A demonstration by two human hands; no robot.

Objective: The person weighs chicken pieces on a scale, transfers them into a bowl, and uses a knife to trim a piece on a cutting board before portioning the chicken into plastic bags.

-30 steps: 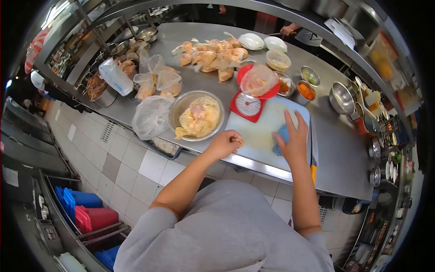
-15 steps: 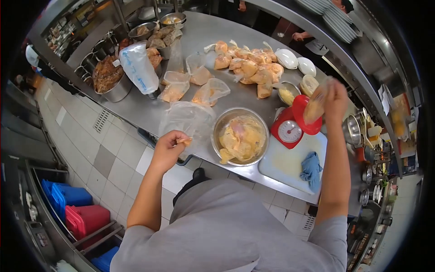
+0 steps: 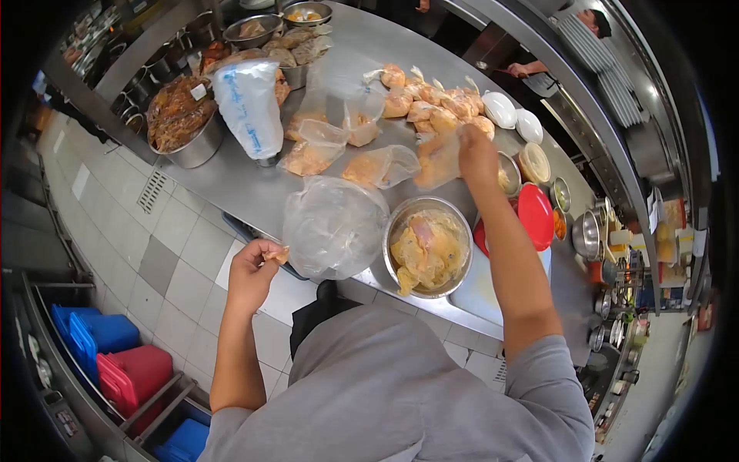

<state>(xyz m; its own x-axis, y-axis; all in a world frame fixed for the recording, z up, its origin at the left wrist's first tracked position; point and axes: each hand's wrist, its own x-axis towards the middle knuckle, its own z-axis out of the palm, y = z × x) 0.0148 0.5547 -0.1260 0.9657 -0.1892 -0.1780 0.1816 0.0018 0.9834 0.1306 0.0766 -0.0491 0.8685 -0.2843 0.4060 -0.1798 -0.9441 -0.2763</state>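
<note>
Pinched in my left hand, beside the table's front edge, is a small piece of meat. My right hand grips the top of a clear bag of meat over the table. Between my arms sits a steel bowl holding pale yellow marinated meat. Left of the bowl lies a large clear plastic bag. Open bags of meat lie behind it, and tied bags are piled farther back. My right forearm partly hides the red scale.
A steel pot with dark bagged food stands at the left, beside a white bag with blue writing. White dishes and small bowls line the right. A co-worker's hand shows behind the shelf. Bins stand at lower left.
My right hand has carried the bag of meat left from above the red scale to beside the other bags. My left hand still holds its small piece. The view has shifted.
</note>
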